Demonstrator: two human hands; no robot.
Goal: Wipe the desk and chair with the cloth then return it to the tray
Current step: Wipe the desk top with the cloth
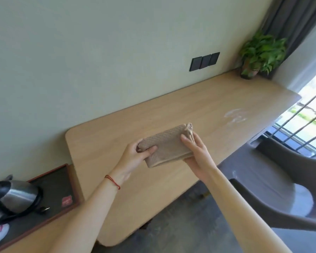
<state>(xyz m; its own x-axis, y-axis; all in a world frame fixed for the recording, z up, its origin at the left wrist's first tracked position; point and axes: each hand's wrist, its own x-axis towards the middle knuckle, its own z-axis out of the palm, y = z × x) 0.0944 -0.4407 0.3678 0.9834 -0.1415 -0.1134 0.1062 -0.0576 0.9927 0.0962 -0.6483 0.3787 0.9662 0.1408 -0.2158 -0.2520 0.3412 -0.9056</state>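
Note:
A folded beige waffle-weave cloth (169, 143) is held in the air above the light wooden desk (190, 110). My left hand (135, 156) grips its left end and my right hand (195, 150) grips its right end. A whitish smear (235, 115) marks the desk surface toward the right. The dark tray (57, 181) with a reddish rim sits at the lower left. Part of a grey chair (290, 183) stands to the right of the desk, below my right arm.
On the tray stands a steel kettle (15, 196) with its black cord, plus a small red packet (67, 201). A potted green plant (259, 53) occupies the desk's far right corner beside a grey curtain. Black wall sockets (204, 61) sit above the desk. A barred window is at the right.

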